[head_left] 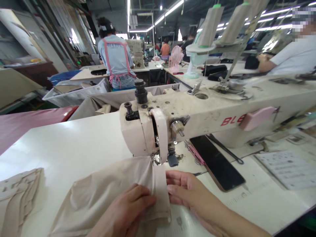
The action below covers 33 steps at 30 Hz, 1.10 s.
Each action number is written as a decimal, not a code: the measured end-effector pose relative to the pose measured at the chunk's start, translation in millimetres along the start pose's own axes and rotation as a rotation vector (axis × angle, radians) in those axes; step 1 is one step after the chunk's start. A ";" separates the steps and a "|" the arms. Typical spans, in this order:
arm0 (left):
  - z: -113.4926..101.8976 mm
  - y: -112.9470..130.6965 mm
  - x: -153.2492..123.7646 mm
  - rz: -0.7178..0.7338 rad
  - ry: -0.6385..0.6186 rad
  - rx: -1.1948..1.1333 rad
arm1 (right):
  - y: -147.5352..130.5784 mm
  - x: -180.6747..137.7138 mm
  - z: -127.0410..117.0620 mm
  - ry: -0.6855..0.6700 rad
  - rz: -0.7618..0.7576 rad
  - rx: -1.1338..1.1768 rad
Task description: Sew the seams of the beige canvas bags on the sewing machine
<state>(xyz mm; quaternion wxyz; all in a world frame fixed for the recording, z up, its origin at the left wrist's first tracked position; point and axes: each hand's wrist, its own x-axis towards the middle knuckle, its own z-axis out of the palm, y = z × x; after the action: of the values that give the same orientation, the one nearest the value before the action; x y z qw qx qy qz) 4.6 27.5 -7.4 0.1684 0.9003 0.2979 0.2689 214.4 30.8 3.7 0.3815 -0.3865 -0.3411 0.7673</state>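
A beige fabric piece (98, 194) lies on the white sewing table, its far edge at the needle area of a sewing machine (148, 131). A folded strip runs down its right side. My left hand (125, 210) presses on the cloth from the left, fingers bent and held together, thumb side towards the strip. At the strip's right edge, my right hand (185, 194) has the border between its thumb and fingers; part of the fingertips is hidden. The needle and presser foot are mostly covered by the machine's pale guard (160, 135).
Right of the needle lie a phone (217, 161), pink-handled tool (196, 153) and printed sheet (288, 168). Stacked beige pieces (19, 200) sit at left. Beyond are a white bin (79, 95), thread cones (211, 26), a pink fan (175, 57) and other people at work.
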 end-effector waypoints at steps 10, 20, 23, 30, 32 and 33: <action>27.0 -24.6 48.9 -0.545 0.092 -0.319 | 9.6 17.3 0.7 0.069 0.052 0.002; 35.7 -27.5 47.0 -0.643 0.160 -0.389 | 10.2 19.2 -4.0 0.072 0.041 -0.008; 38.8 -27.1 49.0 -0.674 0.196 -0.409 | 10.8 22.8 -3.2 0.096 0.036 -0.050; 45.9 -25.8 49.9 -0.723 0.226 -0.378 | 14.9 31.2 -8.8 0.240 -0.020 -0.256; 45.4 -23.8 50.8 -0.724 0.221 -0.351 | 14.8 31.8 -10.9 0.265 -0.040 -0.308; 44.8 -22.7 51.3 -0.722 0.218 -0.341 | 14.2 31.7 -11.3 0.265 -0.044 -0.320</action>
<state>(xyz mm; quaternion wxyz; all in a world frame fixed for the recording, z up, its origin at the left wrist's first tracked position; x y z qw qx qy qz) 55.4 70.7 -34.0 0.3659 0.6636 0.5619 0.3317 206.5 53.5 -23.8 0.3734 -0.5321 -0.4141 0.6372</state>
